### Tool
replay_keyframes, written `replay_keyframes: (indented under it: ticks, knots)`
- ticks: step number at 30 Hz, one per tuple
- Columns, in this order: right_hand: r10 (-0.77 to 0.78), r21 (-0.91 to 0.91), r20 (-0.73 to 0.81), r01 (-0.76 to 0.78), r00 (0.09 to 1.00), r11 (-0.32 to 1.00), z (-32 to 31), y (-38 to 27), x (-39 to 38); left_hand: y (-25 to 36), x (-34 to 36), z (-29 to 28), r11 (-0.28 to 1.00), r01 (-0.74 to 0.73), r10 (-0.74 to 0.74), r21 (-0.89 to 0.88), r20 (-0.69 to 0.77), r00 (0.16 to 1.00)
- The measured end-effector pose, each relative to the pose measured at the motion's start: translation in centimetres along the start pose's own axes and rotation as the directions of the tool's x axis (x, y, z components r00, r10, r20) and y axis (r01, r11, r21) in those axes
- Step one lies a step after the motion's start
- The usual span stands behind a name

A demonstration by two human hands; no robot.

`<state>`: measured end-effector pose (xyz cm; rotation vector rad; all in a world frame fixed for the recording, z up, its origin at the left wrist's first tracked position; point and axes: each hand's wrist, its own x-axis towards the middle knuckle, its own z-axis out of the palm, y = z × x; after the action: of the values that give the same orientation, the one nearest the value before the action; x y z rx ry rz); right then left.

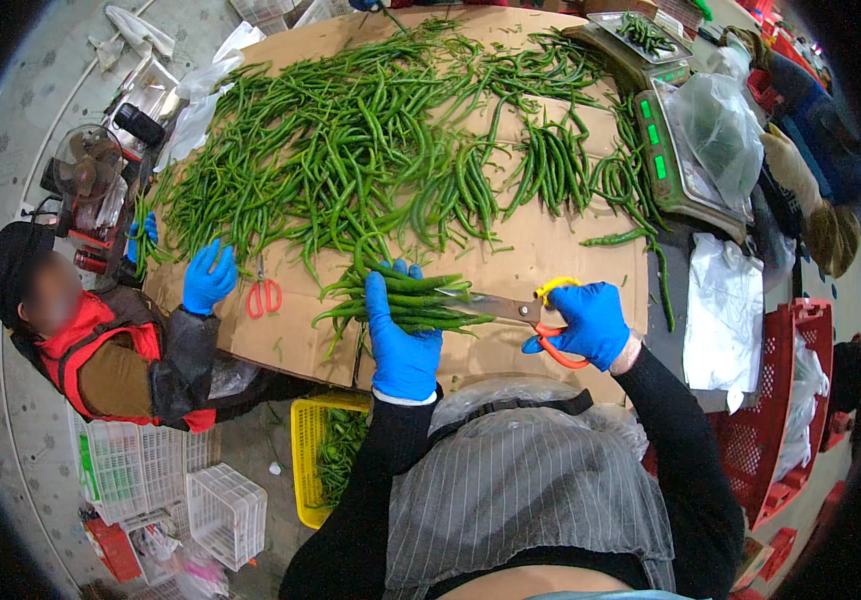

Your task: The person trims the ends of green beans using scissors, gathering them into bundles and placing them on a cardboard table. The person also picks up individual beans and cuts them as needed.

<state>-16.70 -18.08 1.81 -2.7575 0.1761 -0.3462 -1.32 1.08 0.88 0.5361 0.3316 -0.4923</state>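
Observation:
My left hand (401,335), in a blue glove, is closed around a bunch of long green chili peppers (413,305) held over the near edge of the cardboard-covered table. In my right hand (591,325), also blue-gloved, are scissors (501,308) with one yellow and one orange-red handle. Their blades point left and reach the right-hand ends of the bunch; whether they touch the peppers I cannot tell. Beyond my hands lies a wide heap of loose green chili peppers (341,140), with a smaller sorted bundle (551,165) to its right.
A co-worker's blue-gloved hand (210,277) rests near red-handled scissors (264,293) at left. Scales (696,150) with a plastic bag (719,128) stand at right, above a white bag (723,315). A yellow basket (303,460) of peppers sits below the table, beside white crates (228,515).

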Motion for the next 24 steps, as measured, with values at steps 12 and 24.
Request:
replay_keyframes:
  ticks: [12,24]
  knots:
    - [0.204,0.232,-0.075,-0.182,0.976,0.956,3.0,0.2,-4.1,1.6,0.8,-0.2,0.820,0.437,-0.213,-0.370,0.510,0.833]
    - [0.234,0.358,-0.075,-0.193,0.969,0.914,4.9,-2.1,-6.2,1.9,-0.2,1.7,0.685,0.477,-0.090,-0.551,0.585,0.806]
